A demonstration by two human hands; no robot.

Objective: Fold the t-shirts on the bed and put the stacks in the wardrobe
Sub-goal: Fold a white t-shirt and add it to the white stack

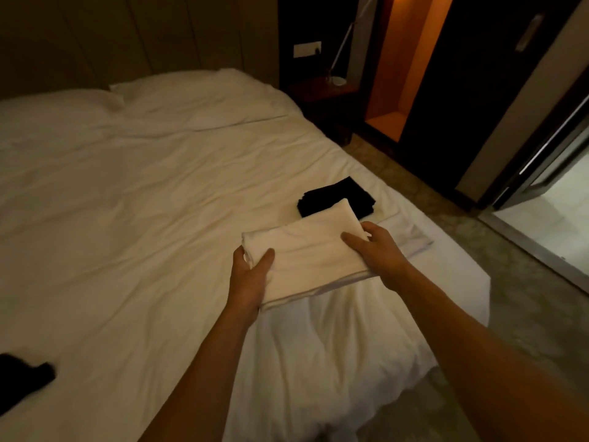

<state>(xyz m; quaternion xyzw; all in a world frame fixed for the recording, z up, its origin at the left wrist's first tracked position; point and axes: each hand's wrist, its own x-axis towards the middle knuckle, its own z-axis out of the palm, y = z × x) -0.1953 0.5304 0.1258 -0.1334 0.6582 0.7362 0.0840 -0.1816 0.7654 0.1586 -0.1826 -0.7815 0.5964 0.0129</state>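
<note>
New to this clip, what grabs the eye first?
Centre frame, the left hand and right hand grip a folded white t-shirt by its two sides above the bed. Just beyond it a folded black stack lies near the bed's right edge, and an orange-lit niche glows at top right.

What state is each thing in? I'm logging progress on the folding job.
Folded white cotton t-shirt: held at both ends, above the bed.
Folded black t-shirt: lying on the bed, partly hidden by the white one.
Black garment at the left edge: unfolded, crumpled.
Left hand: gripping the white shirt.
Right hand: gripping the white shirt.
White-sheeted bed: rumpled.
</note>
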